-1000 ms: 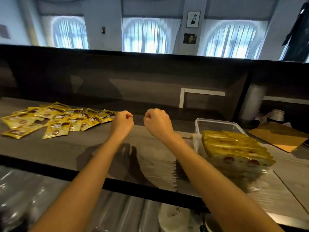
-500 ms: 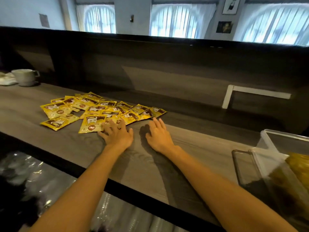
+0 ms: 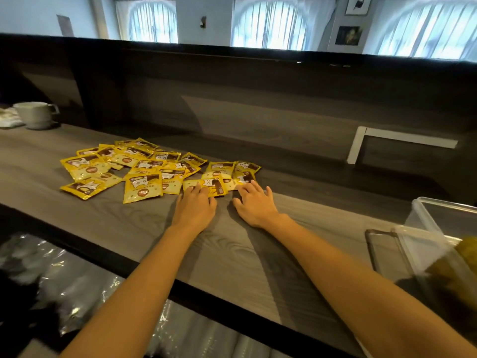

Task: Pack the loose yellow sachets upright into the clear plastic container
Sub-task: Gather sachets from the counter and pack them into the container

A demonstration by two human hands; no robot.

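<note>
Grey wood makes up the long counter (image 3: 124, 228) in front of the person. Two bare arms reach out over it. The left hand (image 3: 193, 210) lies flat with its fingers straight and close together, and the tips press on one yellow packet (image 3: 215, 188) at the near edge of the heap. The right hand (image 3: 255, 205) lies flat just beside it, fingers spread wide, tips touching the next packet along. Past the hands, the heap of yellow packets (image 3: 144, 174) lies flat and messy, many overlapping. Well apart on the right stands the clear plastic box (image 3: 436, 244) with something yellow and blurry inside. Far left sits a white mug (image 3: 36, 115). Behind are a dark wall and bright arched windows (image 3: 271, 24).
</note>
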